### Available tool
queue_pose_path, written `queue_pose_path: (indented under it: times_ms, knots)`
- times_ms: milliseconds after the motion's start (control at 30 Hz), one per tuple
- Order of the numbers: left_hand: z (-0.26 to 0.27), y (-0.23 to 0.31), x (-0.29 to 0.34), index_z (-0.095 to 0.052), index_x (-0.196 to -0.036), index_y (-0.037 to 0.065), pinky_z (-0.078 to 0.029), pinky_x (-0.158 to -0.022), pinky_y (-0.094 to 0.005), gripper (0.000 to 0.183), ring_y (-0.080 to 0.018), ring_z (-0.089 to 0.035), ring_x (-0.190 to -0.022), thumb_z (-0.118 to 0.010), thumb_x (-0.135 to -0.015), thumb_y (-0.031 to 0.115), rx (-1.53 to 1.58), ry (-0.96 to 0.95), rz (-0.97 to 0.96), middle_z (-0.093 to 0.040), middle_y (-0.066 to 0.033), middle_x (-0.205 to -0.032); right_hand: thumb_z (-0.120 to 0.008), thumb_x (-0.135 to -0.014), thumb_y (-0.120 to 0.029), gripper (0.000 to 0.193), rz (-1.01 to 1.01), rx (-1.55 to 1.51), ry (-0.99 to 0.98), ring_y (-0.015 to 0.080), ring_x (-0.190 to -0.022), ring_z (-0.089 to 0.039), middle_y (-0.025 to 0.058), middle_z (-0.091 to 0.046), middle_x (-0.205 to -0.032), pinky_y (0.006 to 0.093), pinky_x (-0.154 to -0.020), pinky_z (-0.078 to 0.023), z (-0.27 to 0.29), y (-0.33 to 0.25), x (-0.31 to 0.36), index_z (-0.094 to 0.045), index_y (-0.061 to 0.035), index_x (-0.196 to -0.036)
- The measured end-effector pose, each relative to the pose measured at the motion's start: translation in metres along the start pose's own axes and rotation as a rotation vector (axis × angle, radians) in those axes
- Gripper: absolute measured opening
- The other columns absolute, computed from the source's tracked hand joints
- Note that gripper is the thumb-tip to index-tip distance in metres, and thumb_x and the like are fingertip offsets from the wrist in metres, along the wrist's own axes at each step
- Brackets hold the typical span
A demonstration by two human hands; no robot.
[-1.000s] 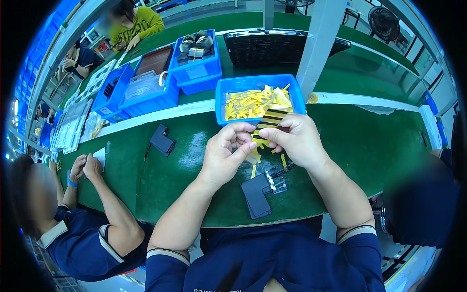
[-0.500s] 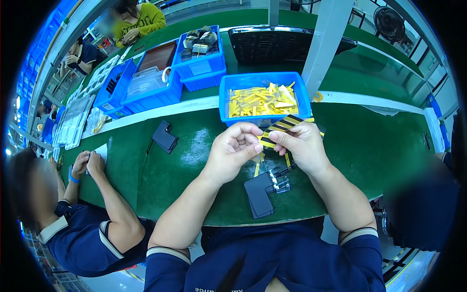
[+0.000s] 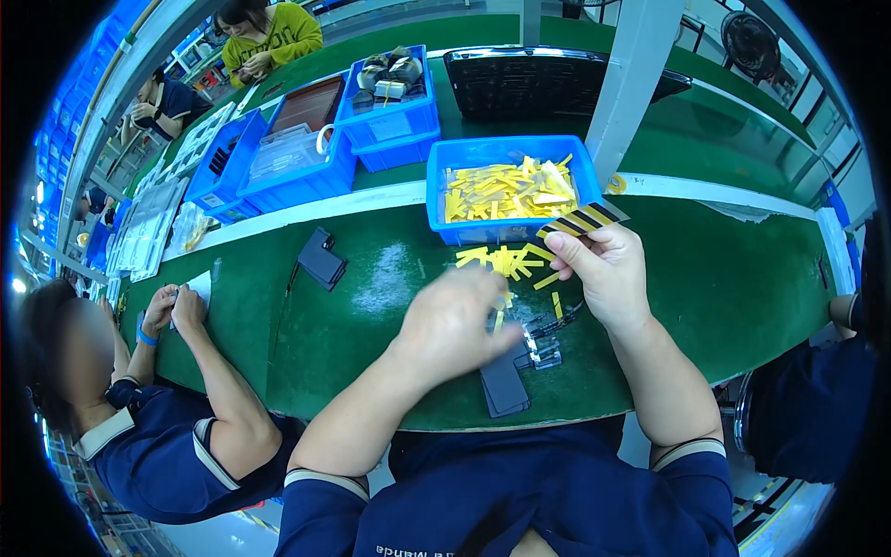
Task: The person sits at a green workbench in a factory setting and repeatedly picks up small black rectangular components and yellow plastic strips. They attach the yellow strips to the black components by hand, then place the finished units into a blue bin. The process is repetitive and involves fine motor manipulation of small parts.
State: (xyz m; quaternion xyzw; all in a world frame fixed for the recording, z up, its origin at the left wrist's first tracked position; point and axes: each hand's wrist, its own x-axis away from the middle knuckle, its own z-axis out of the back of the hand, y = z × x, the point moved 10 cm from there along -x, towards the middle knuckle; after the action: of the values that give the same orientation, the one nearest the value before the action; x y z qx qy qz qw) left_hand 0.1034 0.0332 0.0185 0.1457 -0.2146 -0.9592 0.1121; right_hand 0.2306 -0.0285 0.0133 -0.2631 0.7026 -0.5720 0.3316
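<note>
My right hand (image 3: 605,271) pinches a yellow-and-black striped sheet (image 3: 585,220) between thumb and fingers, just in front of the blue bin's near right corner. My left hand (image 3: 457,314), smeared by motion, is apart from the sheet and over the table; its fingers cannot be made out. Several loose yellow strips (image 3: 506,262) lie on the green table between the hands and the bin. Below my left hand rests a dark grey flat L-shaped part (image 3: 506,388), partly covered by that hand. Beside it are a clear plastic piece (image 3: 546,353) and a thin black cable (image 3: 555,325).
The blue bin (image 3: 438,197) holds a heap of yellow strips (image 3: 510,188). Another dark grey part (image 3: 321,260) lies on the table to the left. Blue crates (image 3: 302,186) stand behind it. A metal post (image 3: 635,88) rises right of the bin. A co-worker's hands (image 3: 176,306) work at the left.
My left hand has come off the striped sheet and moved down toward me. My right hand has shifted slightly right with the sheet, uncovering the loose yellow strips.
</note>
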Motion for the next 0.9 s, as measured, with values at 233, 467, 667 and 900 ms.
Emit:
queue_pose_path:
  times_ms: [233, 467, 667, 900]
  knots:
    - [-0.017, 0.039, 0.022, -0.056, -0.11, -0.002, -0.05, -0.076, -0.0371, 0.068, -0.0309, -0.06, -0.086, -0.078, -0.063, 0.041, -0.135, -0.205, -0.12, -0.06, -0.0154, -0.092, -0.066, -0.081, -0.002, 0.014, 0.154, 0.122, -0.045, 0.0083, -0.069, -0.058, 0.0037, -0.062, -0.081, 0.0196, -0.061, -0.047, -0.008, -0.016, 0.006, -0.064, 0.0031, -0.094]
    - [-0.016, -0.025, 0.008, -0.052, -0.108, -0.002, -0.046, -0.074, -0.0218, 0.02, -0.0064, -0.057, -0.086, -0.058, -0.089, 0.003, 0.897, -0.014, 0.248, -0.062, -0.005, -0.095, -0.073, -0.065, 0.004, 0.02, 0.599, 0.453, -0.108, 0.0218, -0.077, -0.061, 0.0099, -0.063, -0.079, 0.03, -0.069, -0.048, -0.036, -0.052, 0.029, -0.067, -0.0025, -0.083]
    - [-0.019, -0.029, 0.01, -0.05, -0.109, -0.001, -0.044, -0.077, -0.0208, 0.019, -0.0065, -0.056, -0.089, -0.054, -0.091, 0.004, 1.076, 0.045, 0.269, -0.063, -0.0038, -0.093, -0.073, -0.069, 0.003, 0.017, 0.447, 0.342, -0.05, 0.0193, -0.085, -0.061, 0.012, -0.062, -0.086, 0.0279, -0.065, -0.052, -0.028, -0.036, 0.027, -0.066, -0.0001, -0.084]
    - [-0.013, -0.027, 0.01, -0.05, -0.109, 0.0, -0.041, -0.069, -0.0183, 0.021, -0.0033, -0.051, -0.079, -0.056, -0.09, 0.006, 0.975, 0.047, 0.268, -0.061, -0.0012, -0.086, -0.07, -0.073, 0.0, 0.013, 0.254, 0.363, -0.126, 0.0203, -0.097, -0.057, 0.0075, -0.063, -0.084, 0.0359, -0.091, -0.041, -0.029, -0.025, 0.021, -0.066, 0.0006, -0.085]
